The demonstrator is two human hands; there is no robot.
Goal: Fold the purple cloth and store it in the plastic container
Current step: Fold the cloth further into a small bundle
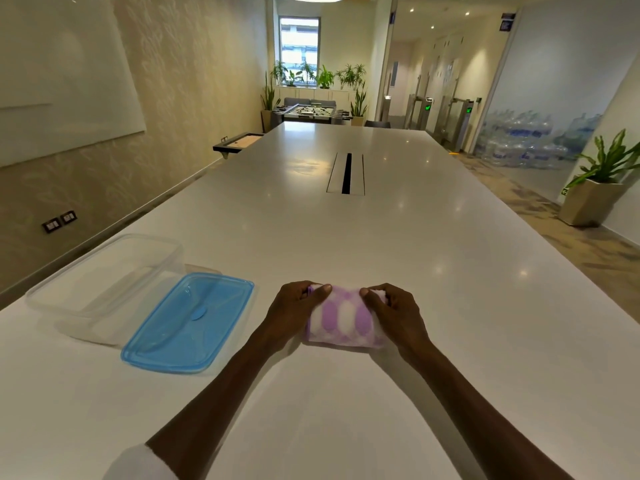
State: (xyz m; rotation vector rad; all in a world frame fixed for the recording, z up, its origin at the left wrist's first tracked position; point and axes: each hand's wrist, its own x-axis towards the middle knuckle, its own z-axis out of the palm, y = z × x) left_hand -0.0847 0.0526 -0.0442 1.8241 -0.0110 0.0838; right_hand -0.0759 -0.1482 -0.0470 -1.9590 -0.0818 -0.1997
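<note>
The purple and white cloth (344, 318) lies folded into a small thick bundle on the white table (381, 244), near the front edge. My left hand (294, 306) grips its left end, thumb on top. My right hand (393, 308) grips its right end the same way. To the left stands the clear plastic container (104, 282), open with nothing inside. Its blue lid (188, 323) lies flat on the table between the container and my left hand.
A cable slot (346, 173) runs along the middle of the long table. The wall is close on the left. Potted plants (595, 188) and stacked water bottles stand on the right, off the table.
</note>
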